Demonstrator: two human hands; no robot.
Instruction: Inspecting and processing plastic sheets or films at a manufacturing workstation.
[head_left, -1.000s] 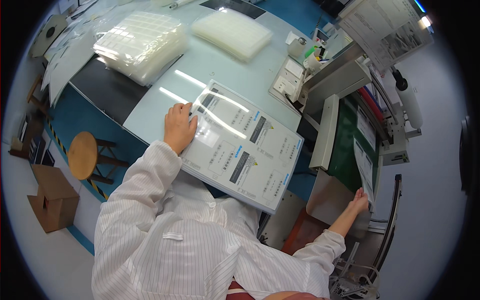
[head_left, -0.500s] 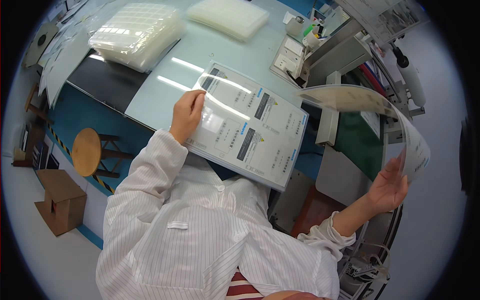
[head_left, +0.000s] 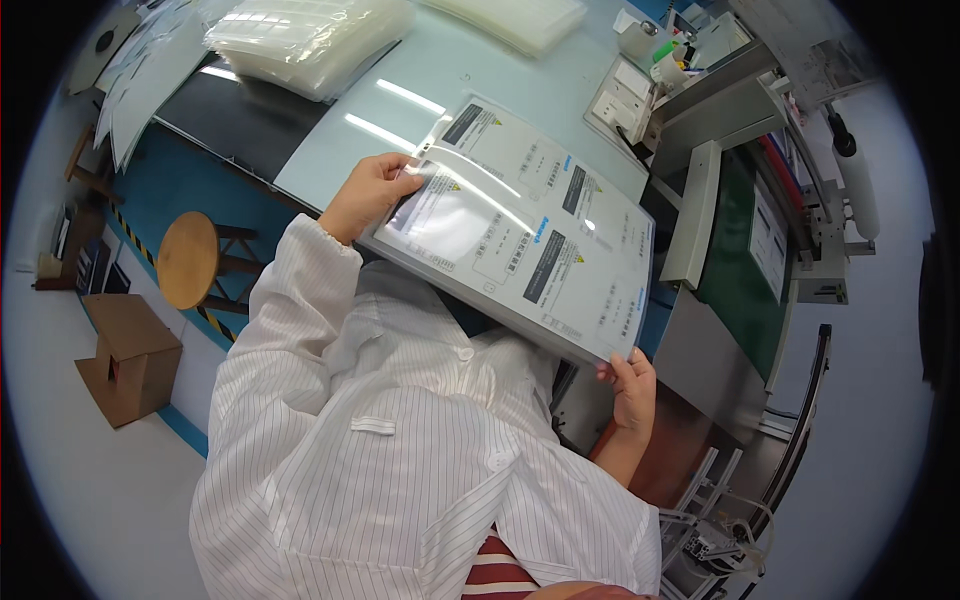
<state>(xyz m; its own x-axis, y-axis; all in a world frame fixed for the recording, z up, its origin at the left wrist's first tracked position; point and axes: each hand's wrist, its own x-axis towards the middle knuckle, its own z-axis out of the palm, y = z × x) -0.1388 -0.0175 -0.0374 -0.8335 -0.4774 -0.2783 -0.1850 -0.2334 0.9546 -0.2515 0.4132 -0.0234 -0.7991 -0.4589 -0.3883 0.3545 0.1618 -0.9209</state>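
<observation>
A stack of clear plastic sheets (head_left: pixel 480 215) printed with black, blue and yellow label blocks leans at the table's near edge, above my lap. At its left edge, my left hand (head_left: pixel 372 197) grips the sheets, thumb on top. My right hand (head_left: pixel 630 385) has its thumb and fingers closed on the near right corner. Glare from the lamps crosses the top sheet. How many sheets each hand pinches cannot be seen.
Clear plastic trays in film (head_left: pixel 305 40) and another pale stack (head_left: pixel 520 15) lie farther back on the table (head_left: pixel 345 160). To the right stands a machine with a green bed (head_left: pixel 735 250) bearing a printed sheet (head_left: pixel 768 240). A round wooden stool (head_left: pixel 188 260) and cardboard box (head_left: pixel 135 350) are at left.
My right hand has come left and down from a raised, curved printed sheet to the stack's near right corner. That curved sheet no longer shows in the air. The whole view has shifted slightly.
</observation>
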